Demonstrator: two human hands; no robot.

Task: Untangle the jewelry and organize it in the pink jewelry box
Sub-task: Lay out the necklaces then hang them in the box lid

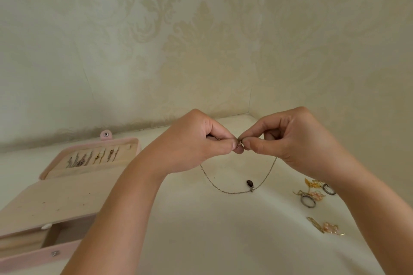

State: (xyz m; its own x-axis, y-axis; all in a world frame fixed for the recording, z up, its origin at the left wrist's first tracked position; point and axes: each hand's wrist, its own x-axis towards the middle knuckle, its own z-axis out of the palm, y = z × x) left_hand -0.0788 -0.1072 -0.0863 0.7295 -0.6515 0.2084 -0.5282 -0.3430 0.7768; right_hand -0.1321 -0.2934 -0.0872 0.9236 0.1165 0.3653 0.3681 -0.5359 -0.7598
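The two ends of a thin necklace (232, 192) are pinched between thumb and forefinger of the left hand (196, 140) and of the right hand (288, 140), with the fingertips set so close that they nearly touch. The other fingers of both hands are curled in. A small clasp (239, 144) is seen between the fingertips; whether it is fastened cannot be told.

The hands are held raised above the white surface (201, 241), toward its back corner, presumably so that the chain may hang in one free loop and any knot may be shown up. The lowest part of the loop, with a dark oval pendant (249, 183), appears to be laid on the surface nearer the front edge. No knot is visible, so the untangling of this piece is judged to be done or nearly so. The clasp is judged to be the matter in hand, probably so that the chain may be stored without tangling.

The pink jewelry box (55, 198) is laid open at the left edge, and a row of earrings (93, 158) is already set in its far panel. Near the right edge, well apart from the box, two rings (308, 201) and some gold and pink pieces (328, 227) are grouped, some touching, evidently not yet sorted.
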